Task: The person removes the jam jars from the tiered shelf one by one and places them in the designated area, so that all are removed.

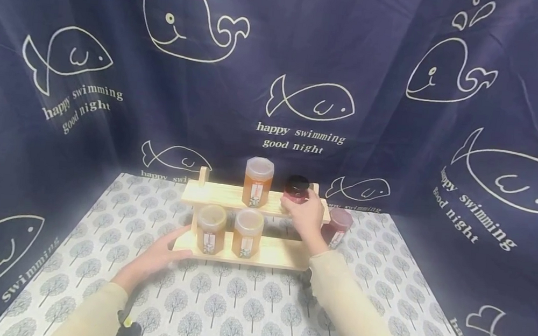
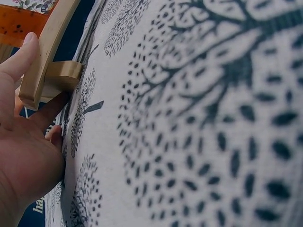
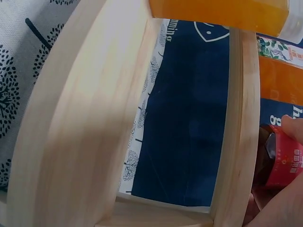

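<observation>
My right hand (image 1: 307,213) grips a small dark jar (image 1: 297,189) with a black lid and a red label, at the right part of the upper shelf. In the right wrist view its red label (image 3: 286,158) shows by the thumb. A two-tier wooden rack (image 1: 270,252) stands on the table. At the left end of the lower shelf, my left hand (image 1: 160,255) holds the rack, thumb on one side of the board and fingers on the other. An orange jar (image 1: 258,183) stands on the upper shelf. Two amber jars, one left (image 1: 211,230) and one right (image 1: 247,233), stand below.
A dark red jar (image 1: 337,228) with a pale lid stands on the table just right of the rack. A tree-patterned cloth (image 1: 217,306) covers the table. Dark blue curtains (image 1: 310,47) with fish and whale drawings hang behind and at both sides.
</observation>
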{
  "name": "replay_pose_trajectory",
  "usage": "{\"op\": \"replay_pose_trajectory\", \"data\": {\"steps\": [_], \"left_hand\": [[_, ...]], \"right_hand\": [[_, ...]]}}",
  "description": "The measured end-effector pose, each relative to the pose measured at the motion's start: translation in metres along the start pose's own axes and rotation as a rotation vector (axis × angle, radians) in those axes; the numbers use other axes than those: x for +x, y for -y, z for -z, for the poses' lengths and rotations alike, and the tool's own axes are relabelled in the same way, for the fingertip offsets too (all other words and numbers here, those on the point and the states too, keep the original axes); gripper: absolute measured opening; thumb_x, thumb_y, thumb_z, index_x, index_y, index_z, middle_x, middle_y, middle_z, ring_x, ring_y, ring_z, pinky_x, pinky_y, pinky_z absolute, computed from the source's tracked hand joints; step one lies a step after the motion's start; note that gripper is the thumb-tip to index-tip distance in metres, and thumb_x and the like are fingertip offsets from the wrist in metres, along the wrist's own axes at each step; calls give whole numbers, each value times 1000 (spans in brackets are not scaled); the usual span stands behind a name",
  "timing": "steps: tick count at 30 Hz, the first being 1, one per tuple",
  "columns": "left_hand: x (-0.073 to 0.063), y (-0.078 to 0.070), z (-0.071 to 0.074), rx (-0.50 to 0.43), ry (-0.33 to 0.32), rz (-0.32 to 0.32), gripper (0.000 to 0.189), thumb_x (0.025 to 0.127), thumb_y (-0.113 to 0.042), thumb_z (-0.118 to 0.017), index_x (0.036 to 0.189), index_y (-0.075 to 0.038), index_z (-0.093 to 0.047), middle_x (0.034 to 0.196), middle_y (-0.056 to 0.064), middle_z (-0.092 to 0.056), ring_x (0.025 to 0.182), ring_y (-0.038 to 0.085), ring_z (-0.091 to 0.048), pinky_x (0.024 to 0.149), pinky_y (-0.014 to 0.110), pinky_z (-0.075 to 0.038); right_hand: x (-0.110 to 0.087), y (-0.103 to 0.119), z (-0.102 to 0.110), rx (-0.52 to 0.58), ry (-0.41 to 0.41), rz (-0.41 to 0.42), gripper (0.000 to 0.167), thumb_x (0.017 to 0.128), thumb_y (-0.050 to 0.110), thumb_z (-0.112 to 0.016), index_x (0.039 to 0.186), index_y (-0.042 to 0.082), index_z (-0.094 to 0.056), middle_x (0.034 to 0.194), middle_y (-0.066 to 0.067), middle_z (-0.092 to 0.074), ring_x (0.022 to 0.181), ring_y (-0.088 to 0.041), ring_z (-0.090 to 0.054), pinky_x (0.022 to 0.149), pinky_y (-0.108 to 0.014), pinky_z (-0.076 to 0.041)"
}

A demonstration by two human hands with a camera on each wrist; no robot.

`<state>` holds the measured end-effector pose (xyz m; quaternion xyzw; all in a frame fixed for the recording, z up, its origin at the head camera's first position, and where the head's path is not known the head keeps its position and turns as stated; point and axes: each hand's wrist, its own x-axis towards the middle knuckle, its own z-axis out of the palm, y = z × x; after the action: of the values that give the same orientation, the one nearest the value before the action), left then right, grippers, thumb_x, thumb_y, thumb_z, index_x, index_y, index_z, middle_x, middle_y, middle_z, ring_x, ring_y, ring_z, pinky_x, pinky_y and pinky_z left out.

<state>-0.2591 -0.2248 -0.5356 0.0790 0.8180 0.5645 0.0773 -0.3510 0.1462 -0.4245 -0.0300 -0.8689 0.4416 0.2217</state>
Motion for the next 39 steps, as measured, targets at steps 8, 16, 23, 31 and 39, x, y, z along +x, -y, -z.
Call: {"op": "replay_pose_trajectory", "data": {"steps": [8, 16, 23, 31, 39], "left_hand": [[-1, -4, 1, -5, 3, 5, 82, 88, -44, -75, 158, -29, -34, 163, 8, -33, 148, 38, -29, 117, 69, -11], [3, 0, 2, -48, 12, -36, 81, 89, -39, -75, 158, -27, -35, 161, 8, -35, 144, 38, -36, 117, 65, -19], [0, 0, 0, -59, 13, -37, 80, 91, -35, -75, 158, -25, -34, 161, 9, -35, 141, 37, -39, 117, 65, -22], [0, -2, 0, -42, 13, -35, 81, 90, -37, -75, 158, -25, -33, 161, 8, -35, 144, 37, -36, 117, 65, -19], [0, -1, -2, -57, 24, -34, 79, 91, -36, -74, 158, -26, -33, 161, 8, -34, 143, 38, -37, 117, 65, -21]], "right_hand": [[1, -3, 17, 97, 10, -25, 64, 73, 34, -88, 123, 2, -65, 111, -16, -67, 101, -33, -63, 93, -46, -52], [-6, -11, 59, 114, -28, 36, 49, 74, 27, -89, 111, 3, -68, 97, -15, -69, 87, -29, -63, 81, -40, -51], [-21, -30, 95, 49, -59, 18, 48, 74, 30, -89, 110, 3, -70, 94, -17, -71, 86, -29, -64, 79, -38, -50], [-34, -66, 119, -28, -5, -74, 52, 78, 27, -88, 119, 2, -67, 110, -22, -70, 102, -37, -64, 90, -48, -50], [-46, -109, 116, -89, 98, -159, 66, 80, 30, -85, 130, -5, -59, 124, -32, -63, 116, -48, -59, 100, -59, -47]]}}
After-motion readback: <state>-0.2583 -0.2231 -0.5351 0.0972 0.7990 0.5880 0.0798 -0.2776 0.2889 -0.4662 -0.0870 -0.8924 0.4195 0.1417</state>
